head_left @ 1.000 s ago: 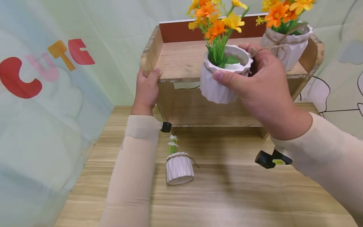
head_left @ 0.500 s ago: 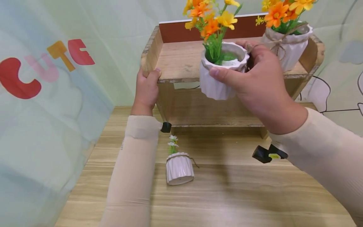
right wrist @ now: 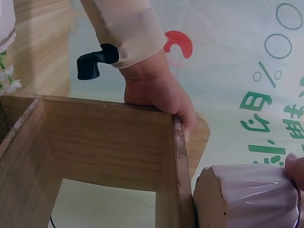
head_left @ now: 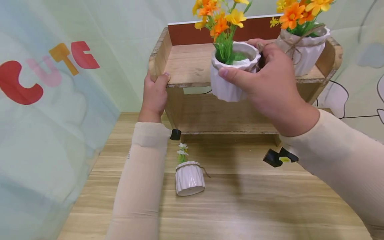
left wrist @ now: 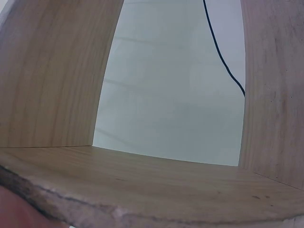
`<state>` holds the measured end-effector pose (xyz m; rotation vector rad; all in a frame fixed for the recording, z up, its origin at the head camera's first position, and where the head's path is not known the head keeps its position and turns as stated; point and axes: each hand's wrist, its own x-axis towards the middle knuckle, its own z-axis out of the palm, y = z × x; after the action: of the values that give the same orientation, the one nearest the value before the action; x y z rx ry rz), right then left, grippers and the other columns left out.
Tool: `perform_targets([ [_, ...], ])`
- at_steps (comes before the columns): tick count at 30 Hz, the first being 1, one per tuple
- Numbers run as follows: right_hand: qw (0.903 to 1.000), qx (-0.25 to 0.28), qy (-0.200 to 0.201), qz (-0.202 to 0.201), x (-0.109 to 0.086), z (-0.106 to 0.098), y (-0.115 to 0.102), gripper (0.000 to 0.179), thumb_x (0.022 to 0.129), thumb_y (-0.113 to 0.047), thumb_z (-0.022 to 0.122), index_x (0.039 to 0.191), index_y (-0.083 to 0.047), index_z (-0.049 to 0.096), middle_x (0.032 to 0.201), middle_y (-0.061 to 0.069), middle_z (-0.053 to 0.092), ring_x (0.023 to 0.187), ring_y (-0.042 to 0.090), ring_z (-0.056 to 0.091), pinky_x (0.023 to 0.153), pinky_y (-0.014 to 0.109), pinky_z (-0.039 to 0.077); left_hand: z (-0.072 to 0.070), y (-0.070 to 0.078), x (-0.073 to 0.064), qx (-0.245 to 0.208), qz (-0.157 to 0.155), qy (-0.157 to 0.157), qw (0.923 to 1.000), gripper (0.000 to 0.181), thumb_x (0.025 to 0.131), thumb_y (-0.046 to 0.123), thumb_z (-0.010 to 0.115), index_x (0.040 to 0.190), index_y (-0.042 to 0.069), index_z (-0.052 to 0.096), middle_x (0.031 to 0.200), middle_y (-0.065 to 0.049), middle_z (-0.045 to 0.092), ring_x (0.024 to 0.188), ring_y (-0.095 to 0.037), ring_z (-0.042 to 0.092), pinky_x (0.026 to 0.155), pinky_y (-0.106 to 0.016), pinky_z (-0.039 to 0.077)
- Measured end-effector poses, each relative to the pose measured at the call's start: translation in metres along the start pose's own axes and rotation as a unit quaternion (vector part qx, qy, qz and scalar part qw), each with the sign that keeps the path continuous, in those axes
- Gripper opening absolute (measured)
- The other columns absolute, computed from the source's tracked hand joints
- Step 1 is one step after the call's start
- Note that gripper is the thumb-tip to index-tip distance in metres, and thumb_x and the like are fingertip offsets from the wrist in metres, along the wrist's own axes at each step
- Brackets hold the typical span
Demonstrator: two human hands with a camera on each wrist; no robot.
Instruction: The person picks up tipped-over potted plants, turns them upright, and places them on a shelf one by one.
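My right hand (head_left: 273, 86) grips a white ribbed flowerpot (head_left: 225, 83) of orange and yellow flowers, thumb on the near side just below the rim. The pot overlaps the front edge of the wooden shelf's top board (head_left: 192, 66); in the right wrist view the pot's base (right wrist: 209, 199) is right beside that board's edge. My left hand (head_left: 154, 96) holds the shelf's left side at the top board, thumb over the front corner. A second pot (head_left: 303, 53) of orange flowers stands at the top board's right end, twine tied in a bow around it.
A smaller white pot (head_left: 190, 180) with tiny white flowers lies tipped on the wood-grain table (head_left: 255, 200), in front of the shelf. The shelf's lower board (head_left: 222, 120) is under the held pot. Printed fabric (head_left: 75, 133) hangs behind and at the left.
My right hand has carried the flowerpot slightly left and away from me, toward the top board. My left hand keeps its place on the shelf.
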<state>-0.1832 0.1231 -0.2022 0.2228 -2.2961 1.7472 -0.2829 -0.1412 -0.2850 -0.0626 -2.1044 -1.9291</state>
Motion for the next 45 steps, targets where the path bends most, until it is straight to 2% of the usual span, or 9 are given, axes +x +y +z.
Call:
perform_targets([
  [5, 0.9999, -0.008, 0.006, 0.003, 0.004, 0.0, 0.001, 0.076, 0.084, -0.028, 0.091, 0.147, -0.014, 0.051, 0.138, 0.003, 0.057, 0.122, 0.019, 0.059, 0.101, 0.033, 0.054, 0.002, -0.001, 0.0, -0.004, 0.004, 0.0, 1.0, 0.063, 0.101, 0.031, 0.051, 0.16, 0.014, 0.039, 0.156, -0.013, 0.047, 0.137, -0.02, 0.048, 0.117, -0.029, 0.036],
  [14, 0.9997, -0.011, 0.02, 0.006, 0.013, 0.003, 0.003, 0.083, 0.084, -0.027, 0.092, 0.151, -0.011, 0.046, 0.142, 0.005, 0.056, 0.122, 0.018, 0.06, 0.103, 0.032, 0.053, 0.0, 0.0, 0.002, -0.011, -0.008, 0.005, 0.9999, 0.063, 0.101, 0.031, 0.053, 0.161, 0.016, 0.039, 0.155, -0.011, 0.047, 0.135, -0.02, 0.049, 0.116, -0.031, 0.038],
  [24, 0.9992, -0.035, 0.014, 0.015, 0.018, 0.005, 0.002, 0.086, 0.087, -0.031, 0.089, 0.156, -0.013, 0.041, 0.146, 0.005, 0.054, 0.124, 0.016, 0.057, 0.104, 0.031, 0.053, 0.0, -0.001, 0.002, -0.011, -0.006, -0.002, 0.9999, 0.063, 0.101, 0.032, 0.052, 0.162, 0.022, 0.039, 0.158, -0.008, 0.045, 0.137, -0.021, 0.047, 0.116, -0.035, 0.039],
  [36, 0.999, -0.038, 0.018, 0.017, 0.025, 0.008, 0.005, 0.087, 0.089, -0.032, 0.086, 0.158, -0.014, 0.038, 0.149, 0.005, 0.051, 0.128, 0.015, 0.055, 0.107, 0.028, 0.05, 0.002, 0.001, -0.001, -0.01, -0.014, -0.004, 0.9998, 0.067, 0.101, 0.033, 0.053, 0.164, 0.02, 0.034, 0.161, -0.009, 0.042, 0.14, -0.019, 0.044, 0.119, -0.033, 0.034],
  [45, 0.999, -0.039, 0.021, 0.011, 0.03, 0.011, 0.007, 0.087, 0.089, -0.032, 0.086, 0.158, -0.014, 0.037, 0.15, 0.005, 0.05, 0.129, 0.015, 0.054, 0.108, 0.027, 0.049, 0.001, 0.0, -0.001, -0.008, -0.004, -0.002, 1.0, 0.065, 0.101, 0.032, 0.052, 0.163, 0.019, 0.036, 0.159, -0.01, 0.044, 0.139, -0.02, 0.045, 0.119, -0.033, 0.035],
])
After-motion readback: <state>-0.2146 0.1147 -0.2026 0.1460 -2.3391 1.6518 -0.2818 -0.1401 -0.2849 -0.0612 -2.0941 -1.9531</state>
